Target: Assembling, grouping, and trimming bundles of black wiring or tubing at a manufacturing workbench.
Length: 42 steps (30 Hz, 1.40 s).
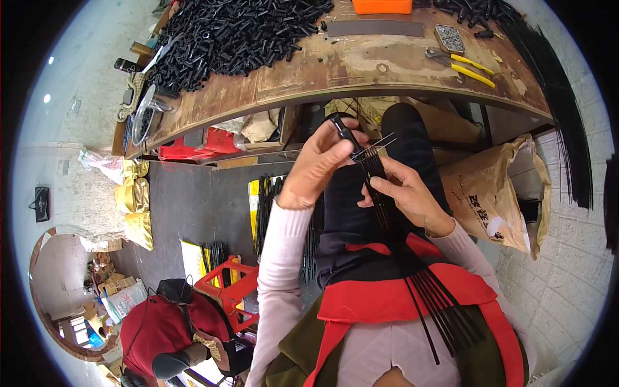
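Across the bench (309,79), heaped tubes (235,32) look unused, while the left hand (320,161) pinches a black fitting (342,129) by the rods (405,253) the right hand (411,192) clasps, seemingly mid-work.

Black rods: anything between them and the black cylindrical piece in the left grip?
Nothing visible. The left grip holds the black cylindrical piece right by the upper ends of the black rods, which the right grip pinches lower down. Can't tell whether piece and rods touch.
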Tool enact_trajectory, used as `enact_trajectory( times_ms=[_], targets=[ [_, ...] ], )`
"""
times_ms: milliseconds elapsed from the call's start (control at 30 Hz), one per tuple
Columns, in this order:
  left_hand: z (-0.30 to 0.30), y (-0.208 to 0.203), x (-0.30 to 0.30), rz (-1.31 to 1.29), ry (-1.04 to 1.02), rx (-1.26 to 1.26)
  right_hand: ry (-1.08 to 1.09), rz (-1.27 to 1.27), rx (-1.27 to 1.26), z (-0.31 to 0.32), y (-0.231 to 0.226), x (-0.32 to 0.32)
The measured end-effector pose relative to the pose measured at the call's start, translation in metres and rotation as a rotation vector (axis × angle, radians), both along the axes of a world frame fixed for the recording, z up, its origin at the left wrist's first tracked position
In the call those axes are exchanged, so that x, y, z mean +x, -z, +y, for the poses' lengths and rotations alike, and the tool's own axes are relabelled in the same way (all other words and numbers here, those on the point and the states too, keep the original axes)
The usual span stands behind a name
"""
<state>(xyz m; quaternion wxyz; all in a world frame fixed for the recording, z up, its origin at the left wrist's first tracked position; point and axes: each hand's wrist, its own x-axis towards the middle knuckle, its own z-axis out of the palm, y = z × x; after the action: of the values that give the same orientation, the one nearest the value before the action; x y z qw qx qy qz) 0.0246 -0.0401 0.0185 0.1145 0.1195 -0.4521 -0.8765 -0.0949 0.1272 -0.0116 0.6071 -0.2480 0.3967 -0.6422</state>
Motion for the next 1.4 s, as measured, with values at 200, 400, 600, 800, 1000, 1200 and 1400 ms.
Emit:
enact_trajectory(
  times_ms=[200,400,600,800,1000,1200,1400],
  targets=[
    [0.012,-0.004,-0.009,-0.229,-0.378,-0.265,0.01,-0.019,0.024,0.0,0.0,-0.002],
    [0.019,-0.018,-0.004,-0.183,-0.339,0.004,0.015,-0.004,0.015,-0.003,0.0,0.002],
    [0.01,0.003,-0.002,-0.178,-0.322,-0.153,0.017,0.006,0.022,0.0,-0.003,0.002],
    [0.018,0.001,-0.001,-0.182,-0.423,-0.078,0.009,0.023,0.013,-0.001,-0.004,0.007],
    [0.018,-0.001,-0.003,-0.217,-0.483,-0.286,0.009,0.01,0.022,0.0,-0.004,0.005],
    [0.018,-0.005,-0.007,-0.219,-0.469,-0.315,0.009,0.035,0.018,-0.001,-0.002,0.001],
    [0.014,0.001,-0.002,-0.223,-0.433,-0.236,-0.004,0.005,0.026,-0.002,-0.004,0.002]
  ],
)
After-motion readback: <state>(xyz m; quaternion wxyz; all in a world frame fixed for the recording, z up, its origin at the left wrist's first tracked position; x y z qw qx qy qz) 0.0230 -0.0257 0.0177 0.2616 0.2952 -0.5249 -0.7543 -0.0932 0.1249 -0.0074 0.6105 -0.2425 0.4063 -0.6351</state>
